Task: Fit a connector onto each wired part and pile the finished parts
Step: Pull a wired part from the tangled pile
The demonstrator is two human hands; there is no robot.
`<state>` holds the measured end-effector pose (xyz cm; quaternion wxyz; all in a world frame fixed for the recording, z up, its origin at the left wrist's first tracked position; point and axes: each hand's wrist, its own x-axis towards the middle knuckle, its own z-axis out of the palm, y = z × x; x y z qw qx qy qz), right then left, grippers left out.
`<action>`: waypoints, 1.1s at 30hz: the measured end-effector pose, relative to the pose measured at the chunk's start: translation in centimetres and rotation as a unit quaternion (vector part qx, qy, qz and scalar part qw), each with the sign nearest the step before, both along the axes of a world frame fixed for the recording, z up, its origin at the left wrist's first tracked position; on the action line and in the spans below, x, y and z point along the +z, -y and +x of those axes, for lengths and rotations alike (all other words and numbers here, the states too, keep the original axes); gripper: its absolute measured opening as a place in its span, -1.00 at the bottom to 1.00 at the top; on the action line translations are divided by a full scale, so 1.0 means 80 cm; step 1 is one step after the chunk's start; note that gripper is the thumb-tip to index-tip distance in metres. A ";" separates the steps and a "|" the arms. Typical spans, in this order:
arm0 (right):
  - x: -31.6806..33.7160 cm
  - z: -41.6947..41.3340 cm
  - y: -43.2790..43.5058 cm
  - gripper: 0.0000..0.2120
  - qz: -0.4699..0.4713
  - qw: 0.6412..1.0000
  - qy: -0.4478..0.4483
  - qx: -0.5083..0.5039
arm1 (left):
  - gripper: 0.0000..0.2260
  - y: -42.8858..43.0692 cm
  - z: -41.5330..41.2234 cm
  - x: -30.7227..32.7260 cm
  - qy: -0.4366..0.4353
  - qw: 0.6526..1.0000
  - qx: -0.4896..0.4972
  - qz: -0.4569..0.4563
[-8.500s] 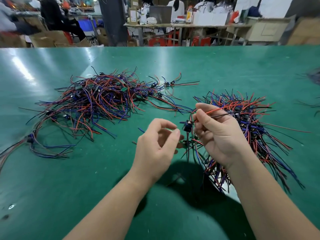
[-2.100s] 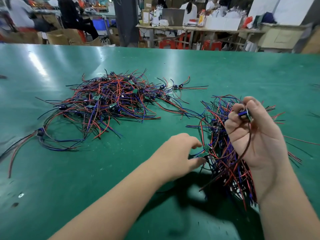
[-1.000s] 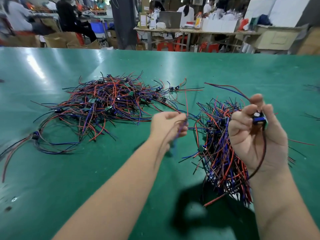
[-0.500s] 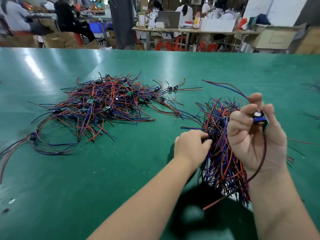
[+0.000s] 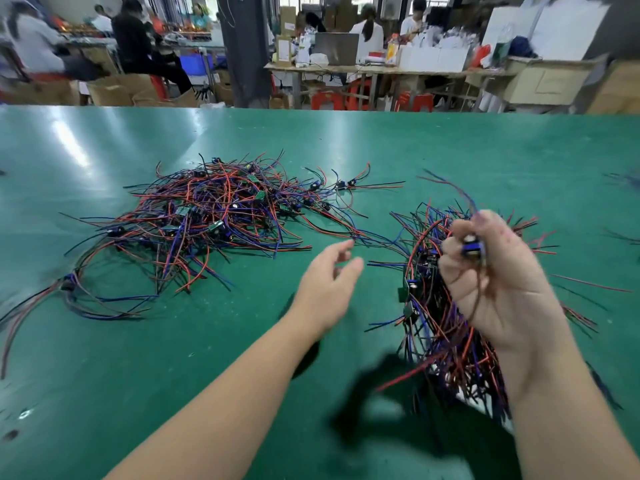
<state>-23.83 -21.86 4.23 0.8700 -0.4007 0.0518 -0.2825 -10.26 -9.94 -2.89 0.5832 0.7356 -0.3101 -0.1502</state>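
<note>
Head view of a green work table (image 5: 346, 140); the right hand (image 5: 498, 282) was raised above the table's right side, palm toward the camera, its fingers curled and its thumb closed on a wired part (image 5: 471, 249), a small blue-bodied piece pinched near the fingertips; thin red and blue leads (image 5: 450, 185) rose from the part above the hand, and a dark lead hung down across the palm; motion blur hid whether a connector sat on the part. The left hand (image 5: 329, 289) hovered near the table's middle, between the two heaps, fingers loosely spread and slightly bent, gripping nothing that could be seen, though it too was blurred. A wide, flat tangle of wired parts, the left pile (image 5: 214, 216), lay on the table's far left, well apart from both hands; a denser right pile (image 5: 446, 323) lay directly below and behind the right hand. Beyond the table's far edge, seated people, cardboard boxes and red stools (image 5: 329, 98) stood around other benches.
</note>
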 end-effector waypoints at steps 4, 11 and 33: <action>-0.013 0.014 -0.036 -0.64 -0.107 0.992 -0.046 0.055 | -0.71 -0.027 0.004 0.021 -0.162 0.984 -0.022 -0.065; -0.036 0.038 -0.055 -0.62 -0.161 0.974 -0.157 -0.021 | -0.82 -0.048 -0.036 0.032 -0.198 0.964 -0.101 -0.148; -0.042 0.035 -0.046 -0.70 -0.198 0.959 -0.202 -0.013 | -0.71 -0.063 -0.026 0.037 -0.314 0.934 -0.170 -0.020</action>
